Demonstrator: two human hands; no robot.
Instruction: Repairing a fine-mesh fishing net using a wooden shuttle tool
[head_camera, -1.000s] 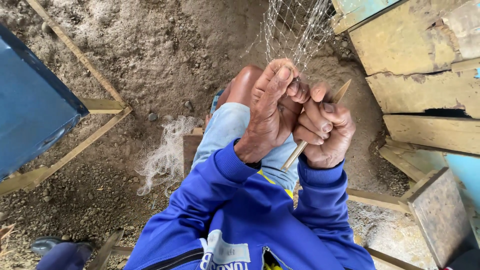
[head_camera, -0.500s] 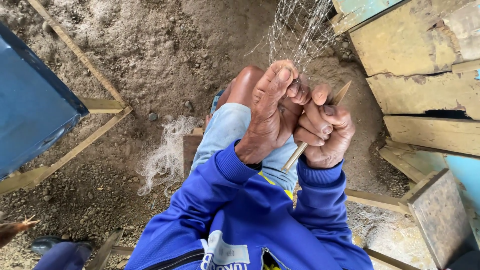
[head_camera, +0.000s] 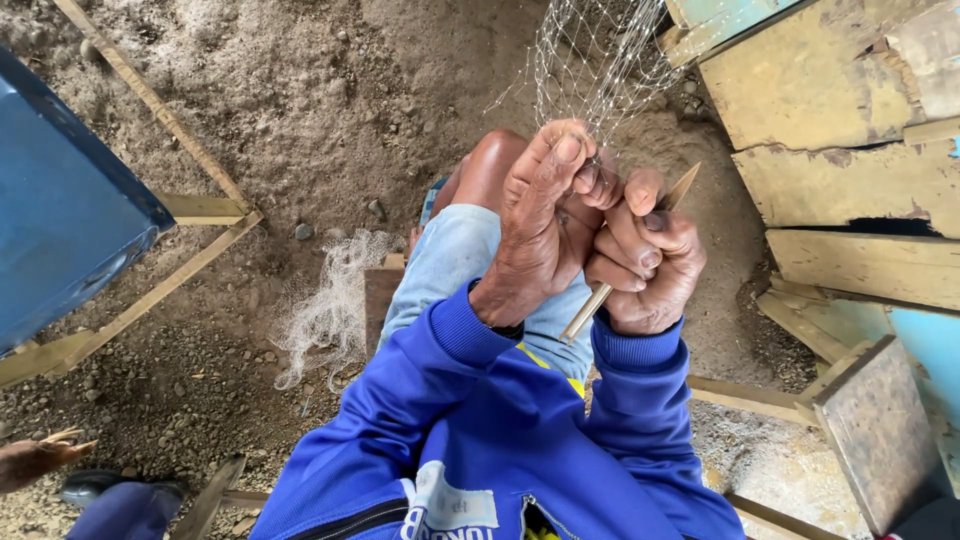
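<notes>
My left hand (head_camera: 540, 225) fingers pinch the net (head_camera: 600, 70), which stretches up and away from them. My right hand (head_camera: 650, 265) fingers close around the wooden needle (head_camera: 683, 187), slanting toward the net.

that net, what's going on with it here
A person in a blue jacket sits over dirt ground, both hands raised at a fine mesh net that stretches up and away. The left hand pinches the net's lower edge, while the right hand grips a slim wooden netting needle held at a slant, its tip near the mesh. A loose heap of pale netting lies on the ground, with weathered wooden boards to the right.
</notes>
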